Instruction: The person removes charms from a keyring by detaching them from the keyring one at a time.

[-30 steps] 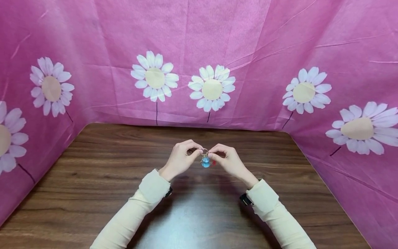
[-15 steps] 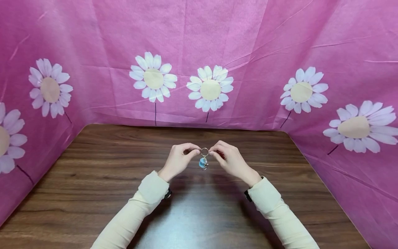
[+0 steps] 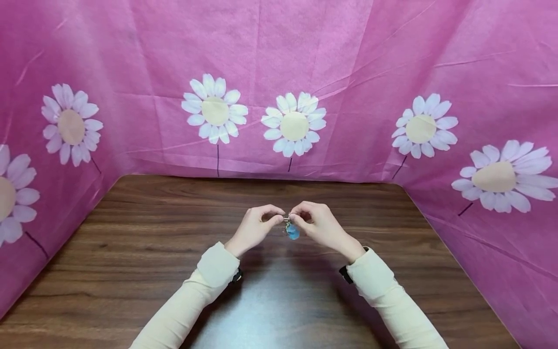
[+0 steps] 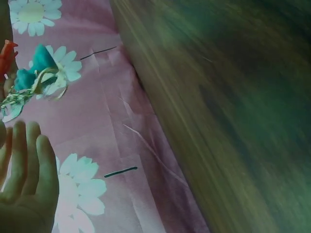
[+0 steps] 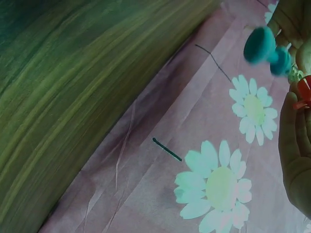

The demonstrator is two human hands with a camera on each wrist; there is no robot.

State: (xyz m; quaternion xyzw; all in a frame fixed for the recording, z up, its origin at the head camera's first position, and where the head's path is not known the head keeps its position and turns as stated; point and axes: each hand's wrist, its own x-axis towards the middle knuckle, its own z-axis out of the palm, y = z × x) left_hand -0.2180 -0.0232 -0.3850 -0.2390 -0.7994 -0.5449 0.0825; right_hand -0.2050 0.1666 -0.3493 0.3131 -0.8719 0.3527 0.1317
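Both left grip (image 3: 253, 227) and right grip (image 3: 322, 225) pinch the gold metal keyring (image 3: 286, 219) — blue rounded charm (image 3: 293, 232) beneath it — not yet released.

I see dark wood grain on the table (image 3: 261, 310), smooth and glossy enough to throw a pale glare into my feed. The curtain (image 3: 279, 43) looks to me like creased cloth, mostly matt. The sleeves (image 3: 174, 310) read as soft, matt fabric. The key ring (image 3: 286, 219) and chain (image 4: 19, 97) look like metal; the blue charm (image 3: 293, 231) and red charm (image 5: 304, 90) look like smooth plastic.
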